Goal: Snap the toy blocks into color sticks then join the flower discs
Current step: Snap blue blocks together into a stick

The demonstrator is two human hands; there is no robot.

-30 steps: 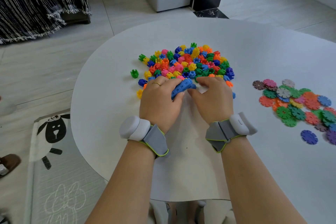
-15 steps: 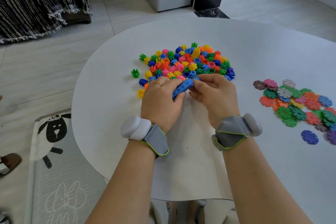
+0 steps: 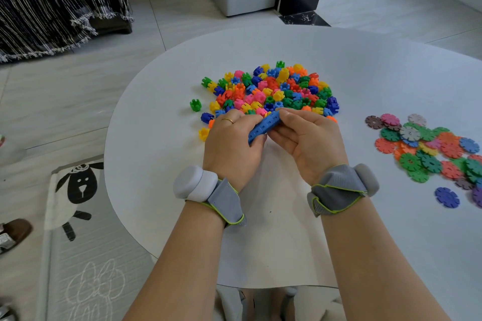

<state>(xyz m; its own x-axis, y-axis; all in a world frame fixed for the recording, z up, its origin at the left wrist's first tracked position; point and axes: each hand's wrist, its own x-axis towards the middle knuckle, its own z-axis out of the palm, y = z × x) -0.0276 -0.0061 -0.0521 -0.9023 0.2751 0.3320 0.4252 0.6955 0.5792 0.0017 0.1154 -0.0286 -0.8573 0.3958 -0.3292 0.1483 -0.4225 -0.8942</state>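
Left hand (image 3: 232, 143) grips near end of blue stick (image 3: 264, 126), fingers (image 3: 245, 118) curled tight round it; right hand (image 3: 310, 138) pinches its far end, probably seating a block. Stick sits between both sets of fingers, over bench (image 3: 339, 65). Best: keep stick straight, push along its axis till it clicks. Hard glossy plastic, notched cube shapes; loose block pile (image 3: 273, 88) just beyond fingers, flat toothed flower discs (image 3: 427, 146) well right of them
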